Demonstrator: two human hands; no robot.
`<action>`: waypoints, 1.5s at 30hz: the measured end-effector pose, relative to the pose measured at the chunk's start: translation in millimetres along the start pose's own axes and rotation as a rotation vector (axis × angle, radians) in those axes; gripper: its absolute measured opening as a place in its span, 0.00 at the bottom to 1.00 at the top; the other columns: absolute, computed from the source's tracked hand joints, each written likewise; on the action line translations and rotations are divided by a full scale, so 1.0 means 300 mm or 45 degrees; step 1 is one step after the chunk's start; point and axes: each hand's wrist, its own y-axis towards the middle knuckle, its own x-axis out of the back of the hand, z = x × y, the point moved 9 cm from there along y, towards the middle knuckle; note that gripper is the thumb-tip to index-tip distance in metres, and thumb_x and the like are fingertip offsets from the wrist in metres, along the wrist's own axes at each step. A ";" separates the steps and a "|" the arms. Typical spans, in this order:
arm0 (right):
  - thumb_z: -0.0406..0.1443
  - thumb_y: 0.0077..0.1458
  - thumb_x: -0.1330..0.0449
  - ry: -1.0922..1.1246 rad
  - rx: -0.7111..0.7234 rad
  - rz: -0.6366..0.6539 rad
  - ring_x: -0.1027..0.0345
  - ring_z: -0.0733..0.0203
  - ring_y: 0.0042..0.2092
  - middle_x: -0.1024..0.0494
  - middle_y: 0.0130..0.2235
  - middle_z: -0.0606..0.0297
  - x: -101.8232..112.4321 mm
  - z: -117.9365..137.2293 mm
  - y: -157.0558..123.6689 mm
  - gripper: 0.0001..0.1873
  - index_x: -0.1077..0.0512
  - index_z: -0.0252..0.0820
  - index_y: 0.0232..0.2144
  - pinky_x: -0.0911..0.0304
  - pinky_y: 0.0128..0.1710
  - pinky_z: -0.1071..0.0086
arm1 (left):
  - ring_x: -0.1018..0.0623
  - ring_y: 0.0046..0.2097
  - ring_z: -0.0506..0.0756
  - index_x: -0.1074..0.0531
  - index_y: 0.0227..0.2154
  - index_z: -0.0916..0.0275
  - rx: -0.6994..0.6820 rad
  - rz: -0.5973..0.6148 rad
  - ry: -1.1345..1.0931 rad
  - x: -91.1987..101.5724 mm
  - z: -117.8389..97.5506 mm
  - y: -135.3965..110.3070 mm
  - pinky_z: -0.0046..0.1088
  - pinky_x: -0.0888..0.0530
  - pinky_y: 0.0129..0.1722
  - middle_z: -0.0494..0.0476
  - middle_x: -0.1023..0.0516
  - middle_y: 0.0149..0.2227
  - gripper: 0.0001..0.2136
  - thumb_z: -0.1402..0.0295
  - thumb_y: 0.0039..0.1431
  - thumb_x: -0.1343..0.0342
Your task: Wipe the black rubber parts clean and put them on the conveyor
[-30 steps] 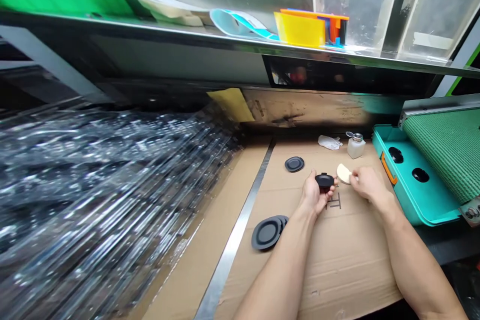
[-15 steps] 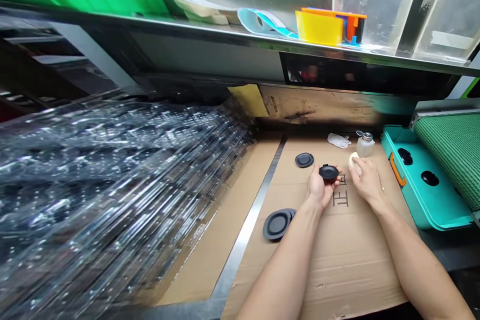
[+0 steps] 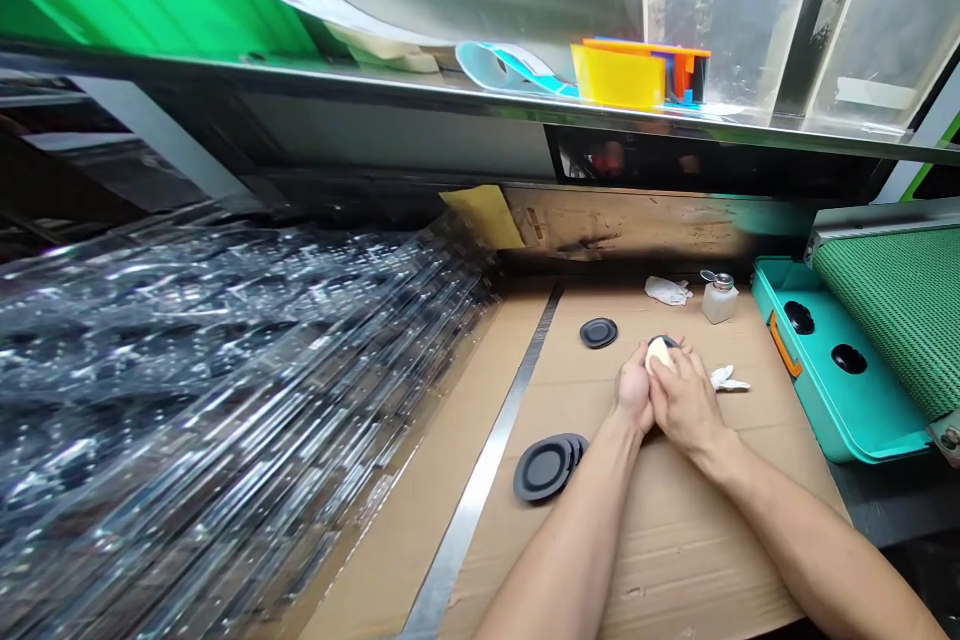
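Note:
My left hand (image 3: 634, 388) cups a black oval cover (image 3: 672, 342), palm up, above the cardboard. A cream-coloured sponge (image 3: 659, 353) is pinched in my right hand (image 3: 686, 407) and lies against the face of that cover. Fingers and sponge hide most of the cover. Just behind my hands, a single black cover (image 3: 598, 332) rests on the cardboard. Several more overlapping covers (image 3: 545, 468) lie beside my left forearm. To the right of my right hand is a crumpled white cloth (image 3: 726, 379).
A small pump bottle (image 3: 719, 300) with its lid up and a white rag (image 3: 668, 290) stand at the back. On the right, a teal bin (image 3: 825, 425) holds two black parts beside a green conveyor belt (image 3: 900, 305). Clear plastic trays (image 3: 247, 390) are piled at left.
My right hand has lifted the cream sponge from the cardboard and brought it left onto the cover in my left hand. The view has shifted slightly.

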 end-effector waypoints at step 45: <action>0.38 0.66 0.48 -0.016 -0.294 0.004 0.35 0.52 0.52 0.26 0.53 0.53 0.088 -0.233 0.031 0.15 0.25 0.41 0.47 0.42 0.52 0.64 | 0.21 0.52 0.63 0.27 0.46 0.65 0.004 0.037 -0.015 -0.010 -0.034 -0.042 0.44 0.23 0.49 0.67 0.22 0.53 0.17 0.61 0.70 0.58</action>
